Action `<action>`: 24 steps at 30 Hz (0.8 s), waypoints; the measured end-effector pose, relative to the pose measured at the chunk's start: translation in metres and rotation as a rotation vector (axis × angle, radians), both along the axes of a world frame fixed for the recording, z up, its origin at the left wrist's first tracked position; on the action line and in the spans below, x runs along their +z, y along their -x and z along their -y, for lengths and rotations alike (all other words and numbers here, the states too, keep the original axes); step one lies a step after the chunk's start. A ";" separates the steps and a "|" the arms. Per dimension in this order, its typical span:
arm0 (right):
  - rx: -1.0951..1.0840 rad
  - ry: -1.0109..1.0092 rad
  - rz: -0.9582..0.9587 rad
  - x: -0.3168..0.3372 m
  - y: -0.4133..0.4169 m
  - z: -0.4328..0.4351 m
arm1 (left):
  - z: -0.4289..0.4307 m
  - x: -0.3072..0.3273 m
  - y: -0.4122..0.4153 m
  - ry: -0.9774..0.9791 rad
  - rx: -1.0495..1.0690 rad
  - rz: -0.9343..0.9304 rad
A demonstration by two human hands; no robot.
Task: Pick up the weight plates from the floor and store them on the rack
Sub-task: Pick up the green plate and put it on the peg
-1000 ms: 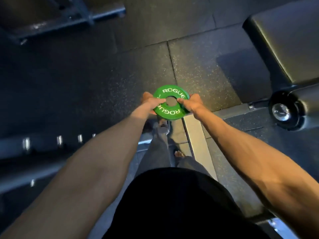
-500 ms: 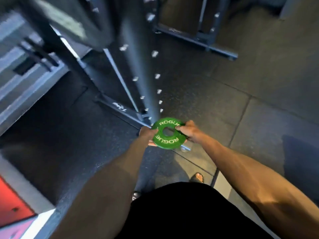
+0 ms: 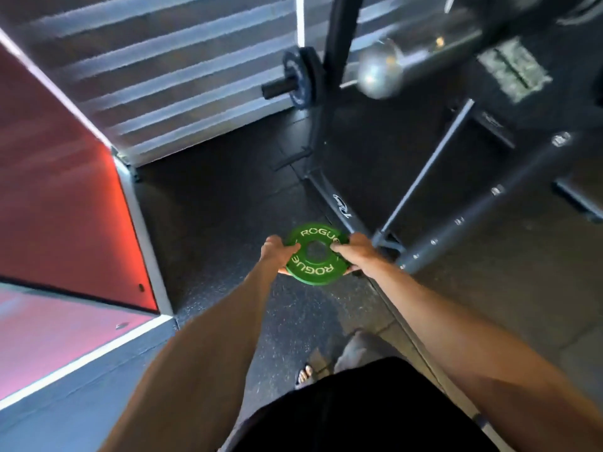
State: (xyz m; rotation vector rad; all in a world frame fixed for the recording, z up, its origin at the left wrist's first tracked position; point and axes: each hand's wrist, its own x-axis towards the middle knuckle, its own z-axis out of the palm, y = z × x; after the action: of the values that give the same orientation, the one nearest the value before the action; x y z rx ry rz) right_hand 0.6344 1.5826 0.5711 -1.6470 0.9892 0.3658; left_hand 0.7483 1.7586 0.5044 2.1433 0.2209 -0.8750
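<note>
A small green weight plate (image 3: 314,268) with white ROGUE lettering is held flat in front of me, above the dark rubber floor. My left hand (image 3: 276,251) grips its left edge, thumb on top. My right hand (image 3: 354,252) grips its right edge the same way. Ahead stands the black rack (image 3: 337,70). A storage peg (image 3: 277,89) sticks out to the left of its upright and carries dark plates (image 3: 303,79).
The rack's base rails (image 3: 339,207) and a slanted post (image 3: 483,203) lie on the floor just ahead and right. A silver barbell end (image 3: 380,75) juts out at upper right. A red panel (image 3: 62,197) and a striped wall (image 3: 169,70) close the left side.
I have turned left, away from the bench toward the rack; the peg with plates and the red panel have come into view. Both hands keep the same grip on the green plate.
</note>
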 end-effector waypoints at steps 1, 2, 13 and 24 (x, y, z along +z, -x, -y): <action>0.028 0.021 0.017 -0.001 -0.018 -0.010 | -0.011 0.000 -0.014 -0.004 0.004 0.026; 0.059 0.043 0.028 -0.002 -0.035 -0.018 | -0.022 0.015 -0.023 -0.013 0.010 0.051; 0.112 0.215 0.194 -0.045 -0.252 -0.037 | -0.048 0.057 -0.210 -0.086 -0.035 0.253; -0.094 0.296 0.150 0.022 -0.381 -0.006 | 0.018 0.077 -0.392 -0.035 -0.338 0.255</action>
State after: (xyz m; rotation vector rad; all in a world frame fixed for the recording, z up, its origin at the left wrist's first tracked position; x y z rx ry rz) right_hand 1.0151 1.5887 0.5930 -1.8545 1.0383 0.0312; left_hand 1.1402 1.7402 0.5818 2.3379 -0.2643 -0.7739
